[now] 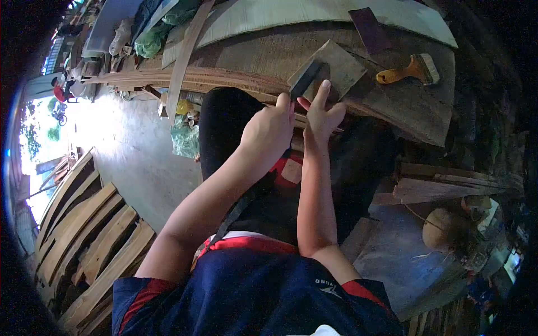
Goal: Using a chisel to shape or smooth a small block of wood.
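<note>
Left hand (269, 131) is clenching in a closed grip on a dark block (305, 78); right hand (322, 115) is pressing on the wooden strip (224, 78) just beside the block, fingers extended. Both are lying on the worktop (403, 106), a paintbrush (406, 70) resting right of the block, planks (89, 241) stacking on the floor left.

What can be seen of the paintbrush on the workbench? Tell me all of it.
The paintbrush is a broad, flat brush with an orange-yellow handle that looks wooden, a dull metal band and short pale bristles. It lies flat on the workbench, handle pointing toward the person, bristles toward the far right edge. Nothing touches it but the dusty brown board under it. Both hands are well to its left, on a dark block; a dark rectangular sheet lies just beyond it.
</note>
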A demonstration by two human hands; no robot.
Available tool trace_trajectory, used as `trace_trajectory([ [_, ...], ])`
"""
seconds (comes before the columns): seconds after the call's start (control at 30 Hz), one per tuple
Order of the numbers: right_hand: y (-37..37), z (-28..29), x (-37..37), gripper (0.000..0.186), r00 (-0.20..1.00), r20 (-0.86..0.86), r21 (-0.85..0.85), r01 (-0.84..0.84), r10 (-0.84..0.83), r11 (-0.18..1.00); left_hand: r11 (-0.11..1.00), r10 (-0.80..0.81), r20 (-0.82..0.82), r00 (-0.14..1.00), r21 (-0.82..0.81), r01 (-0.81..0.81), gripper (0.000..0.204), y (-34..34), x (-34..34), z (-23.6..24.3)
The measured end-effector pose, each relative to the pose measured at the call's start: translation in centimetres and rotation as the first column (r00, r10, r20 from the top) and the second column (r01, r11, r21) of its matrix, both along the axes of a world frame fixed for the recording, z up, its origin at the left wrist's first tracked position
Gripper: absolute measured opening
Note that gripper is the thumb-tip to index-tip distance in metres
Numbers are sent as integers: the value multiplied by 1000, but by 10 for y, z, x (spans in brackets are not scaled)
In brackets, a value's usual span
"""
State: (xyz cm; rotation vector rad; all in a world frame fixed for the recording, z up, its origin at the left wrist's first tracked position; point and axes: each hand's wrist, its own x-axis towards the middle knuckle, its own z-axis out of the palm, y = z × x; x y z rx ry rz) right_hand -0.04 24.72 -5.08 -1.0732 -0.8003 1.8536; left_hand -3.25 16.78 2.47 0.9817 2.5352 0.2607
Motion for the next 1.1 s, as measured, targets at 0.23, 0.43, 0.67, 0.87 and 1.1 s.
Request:
trace_trajectory([
  [0.23, 0, -41, -4, 42, 944, 329, 265, -87, -5, 960, 987, -160, -102, 982, -44, 156, 22, 29, -20, -13],
  [0.43, -2, -9, 0, 52, 998, 28, 118, 53, -56, 992, 996, -32, -9, 999, -85, 31, 19, 11, -2, 1],
  [0.67, 1, -33, -3, 52, 977, 215, 237, -49, -3, 970, 979, -202, -196, 960, -78, 190, 19, 33, -17, -7],
  [0.87, -5, -22, -5, 49, 987, 159, 169, -26, -1, 985, 985, -173, -161, 972, -3, 175, 21, 25, -22, -16],
  [1.1, -1, 3, 0, 45, 996, 89, 16, -32, 31, 999, 998, -13, -24, 1000, -60, 12, 21, -6, 3, 10],
])
